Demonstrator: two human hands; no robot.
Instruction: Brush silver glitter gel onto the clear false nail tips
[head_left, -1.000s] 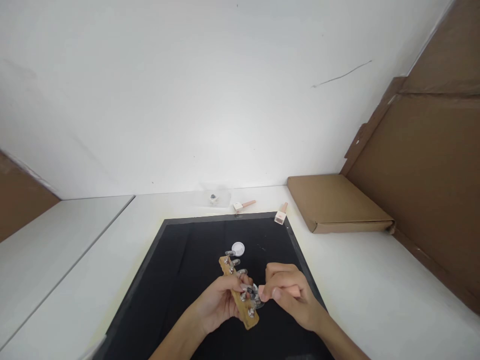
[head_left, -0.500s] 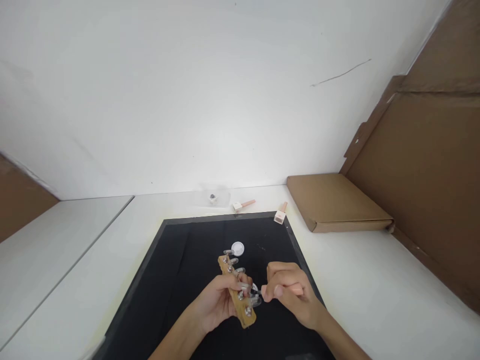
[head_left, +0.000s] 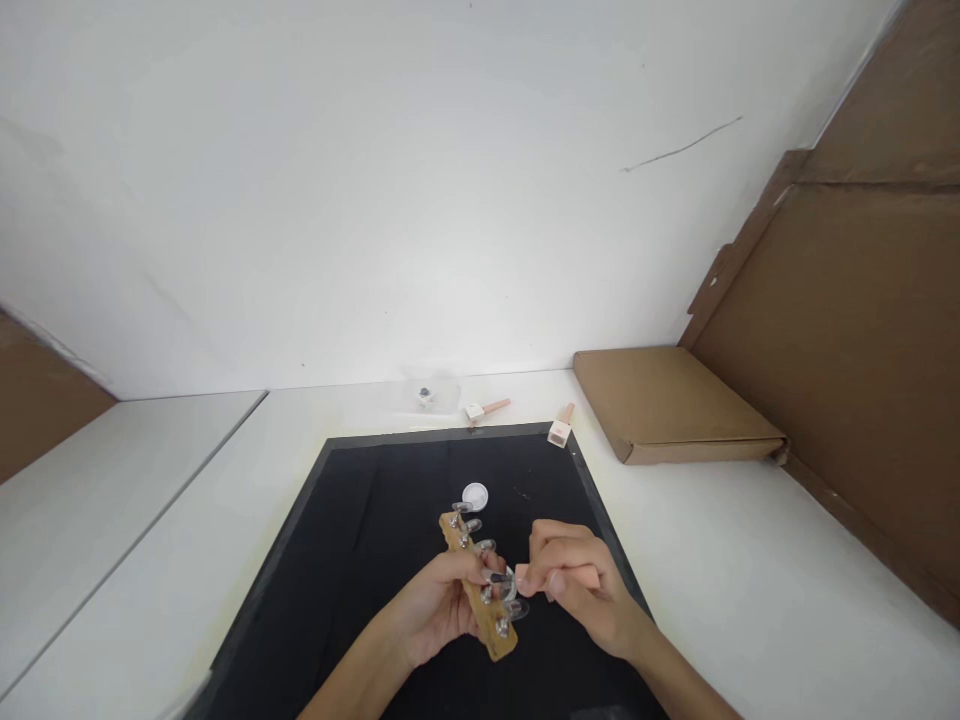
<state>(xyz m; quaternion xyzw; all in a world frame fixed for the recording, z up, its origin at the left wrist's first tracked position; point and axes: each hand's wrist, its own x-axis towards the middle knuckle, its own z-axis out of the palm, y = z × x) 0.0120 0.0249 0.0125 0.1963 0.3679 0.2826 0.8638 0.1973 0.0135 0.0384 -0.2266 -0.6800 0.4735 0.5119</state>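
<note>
My left hand (head_left: 442,605) is closed around a tan nail display stand (head_left: 496,637), a narrow strip with several clear false nails (head_left: 516,609) on small metal mounts. It is held tilted above the black mat. My right hand (head_left: 581,585) pinches the pink handle of a nail polish brush (head_left: 551,577). The brush's dark tip lies at one of the clear nails near my left thumb; whether it touches is hard to make out. A round white dish (head_left: 475,496) sits on the mat just beyond the stand, and another white round piece shows partly behind the nails.
Two white bottles with pink caps, one bottle (head_left: 475,413) behind the mat and another bottle (head_left: 559,431) at its far right corner. A clear plastic tray (head_left: 442,396) stands near the wall. A flat cardboard box (head_left: 679,400) lies right of the black mat (head_left: 390,520).
The brush in my right hand has shifted slightly left, its tip further over the nail. The stand in my left hand has moved a little right and towards me.
</note>
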